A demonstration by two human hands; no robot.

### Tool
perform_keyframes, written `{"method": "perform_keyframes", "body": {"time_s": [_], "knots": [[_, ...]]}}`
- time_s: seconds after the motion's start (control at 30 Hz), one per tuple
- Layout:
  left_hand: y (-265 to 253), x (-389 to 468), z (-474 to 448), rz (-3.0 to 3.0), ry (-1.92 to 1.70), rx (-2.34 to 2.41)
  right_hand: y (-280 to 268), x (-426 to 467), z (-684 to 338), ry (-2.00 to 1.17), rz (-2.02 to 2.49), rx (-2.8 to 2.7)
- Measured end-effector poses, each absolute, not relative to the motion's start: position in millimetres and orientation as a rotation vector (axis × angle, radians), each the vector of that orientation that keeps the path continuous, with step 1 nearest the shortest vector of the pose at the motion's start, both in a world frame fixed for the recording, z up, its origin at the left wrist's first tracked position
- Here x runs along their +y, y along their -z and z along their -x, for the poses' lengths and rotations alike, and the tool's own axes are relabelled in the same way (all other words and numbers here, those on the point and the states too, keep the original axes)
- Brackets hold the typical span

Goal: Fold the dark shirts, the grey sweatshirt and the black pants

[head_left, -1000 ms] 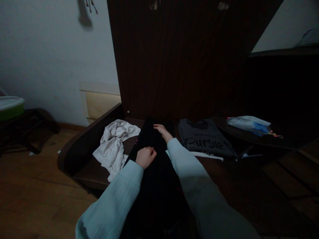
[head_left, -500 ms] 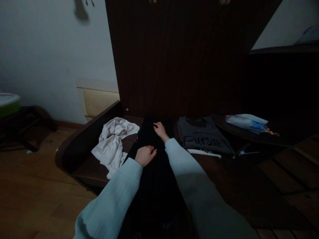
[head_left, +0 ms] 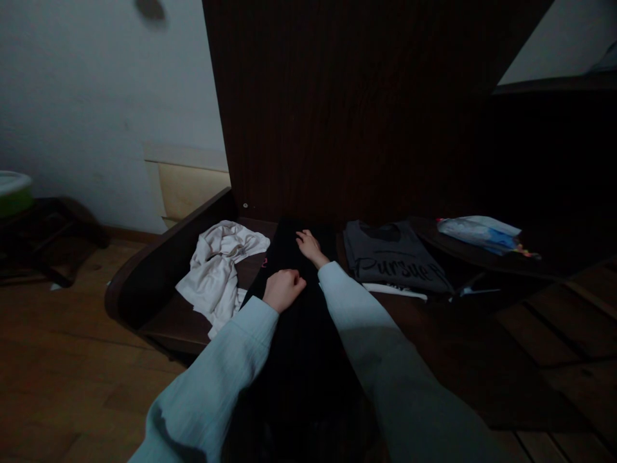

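Note:
A long black garment (head_left: 301,341) lies lengthwise over the dark wooden bench, with a small pink mark near its left edge; the dark hides its folds and exact kind. On its middle rests my left hand (head_left: 283,289), closed, its curled fingertips out of sight against the black cloth. Farther up the garment, my right hand (head_left: 311,247) lies palm down with fingers spread on the fabric. A crumpled white cloth (head_left: 216,273) is just left of the garment. To the right sits a folded dark grey T-shirt (head_left: 393,257) with black lettering.
The dark bench (head_left: 164,321) has a raised left armrest and a tall back panel (head_left: 337,116). A white hanger-like strip (head_left: 395,291) lies under the T-shirt's front edge. Farther right is a plastic packet (head_left: 482,235). A green-and-white tub (head_left: 14,193) stands at far left.
My left hand has shifted slightly up and right over the black garment, still closed. The right hand's fingers are a little more spread. The camera view has tilted slightly.

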State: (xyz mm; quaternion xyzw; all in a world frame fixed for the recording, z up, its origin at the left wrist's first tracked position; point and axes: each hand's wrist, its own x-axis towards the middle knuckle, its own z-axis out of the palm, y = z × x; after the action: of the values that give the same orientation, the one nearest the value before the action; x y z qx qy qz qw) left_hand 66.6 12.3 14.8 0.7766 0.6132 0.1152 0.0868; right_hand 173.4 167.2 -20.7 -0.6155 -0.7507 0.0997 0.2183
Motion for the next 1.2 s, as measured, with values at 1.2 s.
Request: {"method": "perform_keyframes", "body": {"time_s": [1.2], "knots": [[-23, -42, -90, -2.283, -0.049, 1.766, -16, 24, -218, -0.311, 1.647, -2.596]]}}
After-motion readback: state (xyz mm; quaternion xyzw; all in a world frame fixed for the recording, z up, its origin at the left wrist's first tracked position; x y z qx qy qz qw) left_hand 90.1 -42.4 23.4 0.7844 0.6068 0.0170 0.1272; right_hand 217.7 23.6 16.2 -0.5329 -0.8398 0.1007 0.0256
